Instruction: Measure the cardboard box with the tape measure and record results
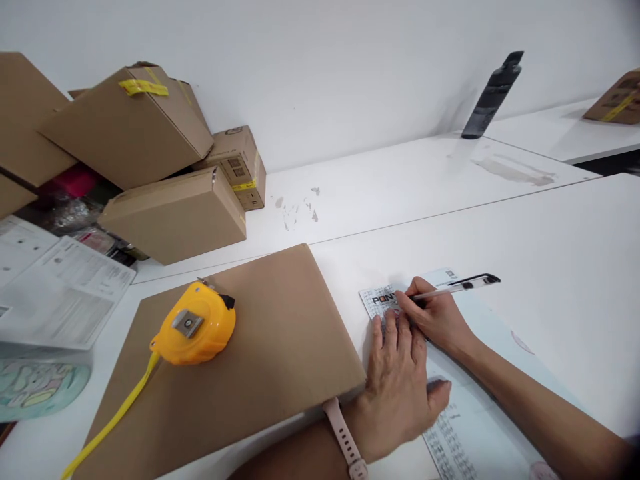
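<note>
My right hand point(440, 317) is closed around a pen point(460, 285) with a clear barrel and a dark cap on its upper end. Its tip is hidden behind my fingers. Under both hands is a small printed card point(375, 301) lettered "PON", the rest of it covered. My left hand point(400, 373) lies flat with its fingers stretched over the card's lower part, and a pink band circles that wrist. Beneath lies a large pale blue printed sheet point(495, 387), which continues under my right forearm.
A flat cardboard box point(280, 333) sits left of my hands, with a yellow tape measure point(200, 327) on it. Cardboard boxes point(135, 133) are piled at the back left, above printed papers point(65, 287). A dark bottle point(490, 100) stands near the wall; another box point(617, 100) is far right.
</note>
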`<control>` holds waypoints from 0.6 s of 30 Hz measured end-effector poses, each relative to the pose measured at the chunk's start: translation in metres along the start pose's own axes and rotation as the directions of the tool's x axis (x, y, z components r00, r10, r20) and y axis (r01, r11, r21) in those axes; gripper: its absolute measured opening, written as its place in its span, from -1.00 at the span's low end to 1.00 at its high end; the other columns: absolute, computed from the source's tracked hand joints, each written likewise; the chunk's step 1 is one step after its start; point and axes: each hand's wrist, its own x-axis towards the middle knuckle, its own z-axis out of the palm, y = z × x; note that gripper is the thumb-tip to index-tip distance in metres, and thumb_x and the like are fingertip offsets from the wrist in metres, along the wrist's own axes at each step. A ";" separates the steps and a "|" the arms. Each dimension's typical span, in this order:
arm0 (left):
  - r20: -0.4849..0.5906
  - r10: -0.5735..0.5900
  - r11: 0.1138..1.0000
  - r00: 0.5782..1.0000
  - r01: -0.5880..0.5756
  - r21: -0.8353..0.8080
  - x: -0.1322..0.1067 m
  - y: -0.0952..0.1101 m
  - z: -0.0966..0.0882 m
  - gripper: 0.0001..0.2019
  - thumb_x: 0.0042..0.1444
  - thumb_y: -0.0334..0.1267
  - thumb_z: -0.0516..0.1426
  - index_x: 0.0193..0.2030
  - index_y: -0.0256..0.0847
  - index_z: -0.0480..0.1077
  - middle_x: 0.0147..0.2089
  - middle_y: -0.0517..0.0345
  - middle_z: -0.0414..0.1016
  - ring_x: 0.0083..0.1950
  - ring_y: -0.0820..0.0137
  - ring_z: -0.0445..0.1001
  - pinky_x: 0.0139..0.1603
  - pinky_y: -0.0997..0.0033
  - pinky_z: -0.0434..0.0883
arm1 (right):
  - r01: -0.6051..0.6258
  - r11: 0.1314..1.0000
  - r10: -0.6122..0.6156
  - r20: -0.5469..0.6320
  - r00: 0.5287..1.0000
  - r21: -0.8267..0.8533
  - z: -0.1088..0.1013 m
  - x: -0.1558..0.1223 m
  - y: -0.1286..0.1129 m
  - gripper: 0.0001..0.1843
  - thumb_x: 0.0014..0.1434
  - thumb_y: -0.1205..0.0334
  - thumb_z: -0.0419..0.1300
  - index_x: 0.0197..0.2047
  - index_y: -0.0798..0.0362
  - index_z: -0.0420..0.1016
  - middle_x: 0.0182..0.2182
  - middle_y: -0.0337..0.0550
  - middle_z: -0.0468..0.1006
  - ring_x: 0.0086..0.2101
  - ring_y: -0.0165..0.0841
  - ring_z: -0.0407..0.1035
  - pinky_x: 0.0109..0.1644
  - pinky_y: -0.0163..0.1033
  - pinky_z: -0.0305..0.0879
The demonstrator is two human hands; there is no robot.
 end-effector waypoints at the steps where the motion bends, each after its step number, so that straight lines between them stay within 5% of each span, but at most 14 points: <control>1: -0.003 -0.002 1.000 1.000 0.002 0.002 0.000 0.000 0.000 -0.27 0.40 0.14 -0.17 0.41 -0.49 0.19 0.43 -0.20 0.30 0.49 0.00 0.15 0.48 -0.02 0.09 | 0.004 1.000 -0.004 0.001 1.000 -0.005 0.000 0.000 0.000 -0.65 0.23 0.00 0.21 -0.50 -0.04 0.26 -0.63 -0.36 0.27 -0.58 -0.43 0.13 -0.51 -0.27 0.11; 18: 0.002 0.003 1.000 1.000 -0.003 -0.002 -0.001 0.000 0.000 -0.28 0.41 0.14 -0.16 0.40 -0.47 0.21 0.42 -0.21 0.31 0.49 -0.01 0.16 0.47 -0.03 0.08 | -0.027 1.000 0.026 -0.027 0.999 -0.012 0.001 0.000 0.000 -0.65 0.23 0.05 0.21 -0.52 -0.04 0.25 -0.63 -0.38 0.25 -0.60 -0.45 0.13 -0.52 -0.27 0.08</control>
